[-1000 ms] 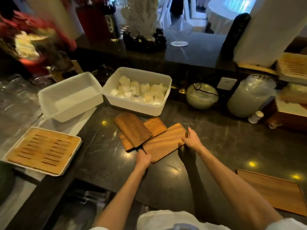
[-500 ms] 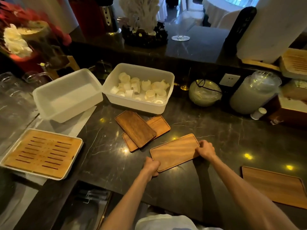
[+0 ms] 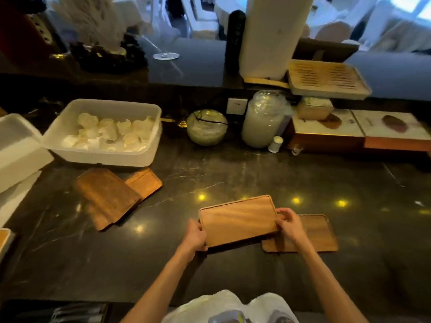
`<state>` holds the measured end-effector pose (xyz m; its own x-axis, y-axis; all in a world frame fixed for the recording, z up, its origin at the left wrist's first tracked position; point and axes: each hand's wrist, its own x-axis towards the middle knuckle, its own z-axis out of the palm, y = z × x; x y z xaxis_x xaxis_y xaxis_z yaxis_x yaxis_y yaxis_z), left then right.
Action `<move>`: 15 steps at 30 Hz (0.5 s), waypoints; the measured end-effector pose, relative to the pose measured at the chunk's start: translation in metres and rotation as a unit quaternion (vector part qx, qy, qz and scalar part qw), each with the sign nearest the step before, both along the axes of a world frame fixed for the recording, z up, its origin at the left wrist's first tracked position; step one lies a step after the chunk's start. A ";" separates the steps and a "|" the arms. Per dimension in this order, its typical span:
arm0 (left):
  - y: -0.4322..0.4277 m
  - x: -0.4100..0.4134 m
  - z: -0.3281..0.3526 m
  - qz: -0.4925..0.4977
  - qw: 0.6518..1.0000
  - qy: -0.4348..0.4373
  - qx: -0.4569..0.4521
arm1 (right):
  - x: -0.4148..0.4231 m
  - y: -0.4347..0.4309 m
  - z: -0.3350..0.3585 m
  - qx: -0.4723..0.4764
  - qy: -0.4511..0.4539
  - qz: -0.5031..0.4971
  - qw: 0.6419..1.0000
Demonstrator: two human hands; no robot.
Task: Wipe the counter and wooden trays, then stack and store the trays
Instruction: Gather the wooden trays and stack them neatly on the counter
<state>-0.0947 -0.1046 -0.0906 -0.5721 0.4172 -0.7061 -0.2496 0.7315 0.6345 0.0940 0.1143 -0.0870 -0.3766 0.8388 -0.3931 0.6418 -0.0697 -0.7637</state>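
Since half a second ago we have carried the tray (image 3: 238, 221) to the right, away from the pair it lay beside. Its right end now overlaps a second tray (image 3: 320, 234) near the counter's front edge. We cannot tell whether it rests on that one or hangs just above it.

Both forearms reach forward from the bottom of the view. Our left hand (image 3: 194, 236) grips the tray's near-left corner, with the fingers curled under the short edge. Our right hand (image 3: 289, 223) clamps the right short edge, fingers curled over the rim.

On the dark marbled counter (image 3: 256, 178) we count four flat wooden trays. Two are at our hands, and two sit well apart to the left, where a dark tray (image 3: 107, 197) lies askew on a lighter tray (image 3: 145, 183).

Behind that pair stand two white tubs. One tub (image 3: 105, 157) holds pale rolled cloths, and an empty tub (image 3: 16, 148) sits at the left edge.

Further back stand one glass bowl (image 3: 207, 127), one tall jar (image 3: 263, 120) and one small white bottle (image 3: 275, 143). To their right sit two flat boxes (image 3: 326, 127); the print on their lids is too blurred for us to read.

On the raised ledge rest one slatted tray (image 3: 326, 80) and one paper roll (image 3: 268, 36).
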 end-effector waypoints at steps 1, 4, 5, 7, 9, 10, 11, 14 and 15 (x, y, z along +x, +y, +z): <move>0.018 0.016 -0.003 -0.023 1.000 0.004 0.002 | 0.022 0.012 -0.001 0.007 -0.005 -0.015 1.000; 0.067 0.060 -0.012 -0.078 0.997 0.020 -0.007 | 0.084 0.043 -0.006 0.012 -0.023 -0.064 0.998; 0.080 0.073 -0.014 -0.096 0.995 0.025 -0.013 | 0.102 0.051 -0.007 0.007 -0.032 -0.077 0.997; 0.102 0.093 -0.019 -0.117 0.992 0.034 -0.019 | 0.131 0.063 -0.011 -0.003 -0.034 -0.093 0.995; 0.118 0.107 -0.021 -0.126 0.991 0.043 -0.024 | 0.151 0.072 -0.017 -0.008 -0.034 -0.104 0.994; 0.125 0.112 -0.021 -0.131 0.990 0.049 -0.031 | 0.158 0.075 -0.020 -0.008 -0.036 -0.107 0.994; 0.130 0.117 -0.023 -0.137 0.988 0.059 -0.041 | 0.163 0.078 -0.023 -0.006 -0.036 -0.108 0.993; 0.137 0.124 -0.028 -0.155 0.982 0.082 -0.070 | 0.166 0.080 -0.030 -0.001 -0.026 -0.105 0.994; 0.139 0.126 -0.030 -0.156 0.982 0.081 -0.072 | 0.167 0.080 -0.032 0.005 -0.022 -0.110 0.994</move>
<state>0.0313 0.0340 -0.1203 -0.5417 0.4927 -0.6810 0.0958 0.8411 0.5324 0.2608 0.1948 -0.1187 -0.1665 0.9025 -0.3973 0.6454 -0.2049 -0.7358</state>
